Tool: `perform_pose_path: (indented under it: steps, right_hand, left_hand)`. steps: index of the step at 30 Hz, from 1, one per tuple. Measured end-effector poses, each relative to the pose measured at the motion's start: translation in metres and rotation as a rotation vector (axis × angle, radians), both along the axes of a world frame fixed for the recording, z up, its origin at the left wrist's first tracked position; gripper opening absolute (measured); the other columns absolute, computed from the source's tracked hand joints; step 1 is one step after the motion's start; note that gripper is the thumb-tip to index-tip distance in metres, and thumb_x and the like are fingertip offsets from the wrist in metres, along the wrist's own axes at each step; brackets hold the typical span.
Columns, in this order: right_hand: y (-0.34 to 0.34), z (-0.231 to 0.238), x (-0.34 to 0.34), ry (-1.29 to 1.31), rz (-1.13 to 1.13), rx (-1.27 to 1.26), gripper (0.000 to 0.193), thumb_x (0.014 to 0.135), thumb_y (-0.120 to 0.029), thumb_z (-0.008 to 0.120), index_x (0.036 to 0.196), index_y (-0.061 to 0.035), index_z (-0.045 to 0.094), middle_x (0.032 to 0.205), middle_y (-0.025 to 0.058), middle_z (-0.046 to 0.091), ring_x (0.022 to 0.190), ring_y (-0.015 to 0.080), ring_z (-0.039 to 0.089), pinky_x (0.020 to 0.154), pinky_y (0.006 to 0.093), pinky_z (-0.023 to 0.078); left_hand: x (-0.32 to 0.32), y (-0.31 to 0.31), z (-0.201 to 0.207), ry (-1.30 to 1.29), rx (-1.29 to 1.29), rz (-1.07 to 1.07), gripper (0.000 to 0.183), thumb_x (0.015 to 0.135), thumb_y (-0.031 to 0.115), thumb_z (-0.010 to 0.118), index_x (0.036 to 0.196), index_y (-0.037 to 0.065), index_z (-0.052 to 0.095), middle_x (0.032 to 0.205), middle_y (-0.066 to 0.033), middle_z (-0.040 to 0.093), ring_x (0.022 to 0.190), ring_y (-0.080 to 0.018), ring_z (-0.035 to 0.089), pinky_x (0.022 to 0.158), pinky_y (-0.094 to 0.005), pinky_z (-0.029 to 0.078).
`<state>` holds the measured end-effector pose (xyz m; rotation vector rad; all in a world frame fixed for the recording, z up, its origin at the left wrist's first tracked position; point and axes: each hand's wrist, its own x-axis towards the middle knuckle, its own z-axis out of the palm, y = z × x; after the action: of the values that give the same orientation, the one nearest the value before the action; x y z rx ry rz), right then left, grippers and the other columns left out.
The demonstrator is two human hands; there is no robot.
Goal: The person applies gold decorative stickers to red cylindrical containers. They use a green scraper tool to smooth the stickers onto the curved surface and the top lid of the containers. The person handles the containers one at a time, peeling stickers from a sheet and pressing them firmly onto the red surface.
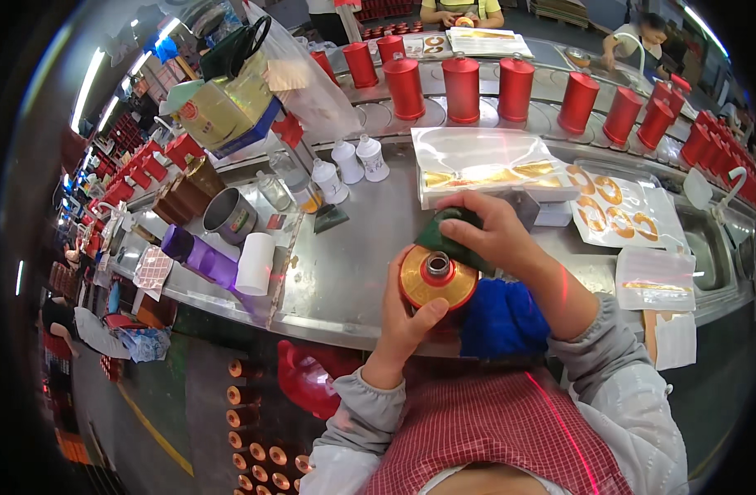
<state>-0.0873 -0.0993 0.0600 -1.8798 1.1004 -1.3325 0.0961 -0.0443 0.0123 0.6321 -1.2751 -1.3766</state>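
Note:
A red bottle with a gold shoulder (419, 289) and a bare metal-looking neck stands in front of me, its mouth facing up. My left hand (401, 318) is wrapped round its near left side, thumb lying on the gold shoulder. My right hand (492, 229) pinches a dark green flexible piece (454, 241), like a pad or scraper, against the bottle's far right edge. A bunched blue cloth (503, 320) lies just right of the bottle, below my right wrist. The bottle's lower body is hidden by my hand and the shoulder.
Several red bottles (462, 89) stand on a curved conveyor at the back. Right of my hands lie sheets of gold ring labels (615, 210). Small white bottles (329, 181), a metal pot (230, 216), a purple bottle (198, 256) and a white roll (255, 264) stand left. Co-workers sit beyond.

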Motion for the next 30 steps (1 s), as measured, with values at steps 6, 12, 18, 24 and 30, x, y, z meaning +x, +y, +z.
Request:
perform_pose_path:
  steps: [6, 12, 18, 24, 30]
  right_hand:
    - [0.001, 0.010, -0.002, 0.067, -0.020, 0.092, 0.028, 0.086, -0.016, 0.069, 0.108, 0.0005, 0.064, 0.089, 0.0042, 0.066, 0.087, 0.0103, 0.061, 0.078, 0.0274, 0.050]
    - [0.001, 0.002, 0.001, -0.047, -0.014, 0.061, 0.026, 0.084, -0.018, 0.070, 0.102, -0.0002, 0.065, 0.086, 0.0120, 0.068, 0.078, 0.0164, 0.063, 0.074, 0.0297, 0.050]
    - [0.001, 0.006, -0.001, -0.043, -0.014, 0.059, 0.026, 0.083, -0.017, 0.071, 0.102, 0.0002, 0.066, 0.085, 0.0128, 0.068, 0.079, 0.0162, 0.063, 0.075, 0.0289, 0.050]
    - [-0.001, 0.005, -0.002, -0.099, 0.025, 0.126, 0.027, 0.084, -0.018, 0.071, 0.104, -0.0002, 0.065, 0.087, 0.0099, 0.069, 0.080, 0.0139, 0.063, 0.077, 0.0283, 0.051]
    - [-0.006, 0.007, -0.002, 0.002, 0.035, 0.047, 0.030, 0.083, -0.020, 0.071, 0.106, -0.0009, 0.066, 0.086, 0.0121, 0.069, 0.080, 0.0171, 0.065, 0.077, 0.0312, 0.051]
  left_hand:
    - [0.004, -0.009, -0.009, -0.004, -0.023, -0.049, 0.083, 0.077, 0.031, 0.075, 0.139, -0.002, 0.031, 0.130, -0.0136, 0.048, 0.120, -0.0213, 0.049, 0.103, -0.0349, 0.039]
    - [0.003, -0.009, -0.002, 0.024, 0.024, -0.105, 0.088, 0.075, 0.035, 0.077, 0.140, -0.003, 0.031, 0.132, -0.0145, 0.047, 0.122, -0.0223, 0.049, 0.104, -0.0355, 0.039]
    - [0.008, -0.013, -0.001, -0.070, -0.019, -0.090, 0.088, 0.077, 0.038, 0.075, 0.141, -0.003, 0.030, 0.134, -0.0160, 0.046, 0.124, -0.0231, 0.048, 0.104, -0.0362, 0.039]
    - [-0.012, 0.005, -0.001, -0.133, -0.121, 0.209, 0.086, 0.082, 0.035, 0.074, 0.142, -0.002, 0.025, 0.135, -0.0172, 0.042, 0.123, -0.0255, 0.048, 0.103, -0.0360, 0.039]
    - [-0.007, 0.000, 0.000, -0.032, -0.019, 0.076, 0.081, 0.079, 0.025, 0.074, 0.140, -0.002, 0.028, 0.131, -0.0161, 0.046, 0.121, -0.0230, 0.050, 0.103, -0.0360, 0.040]
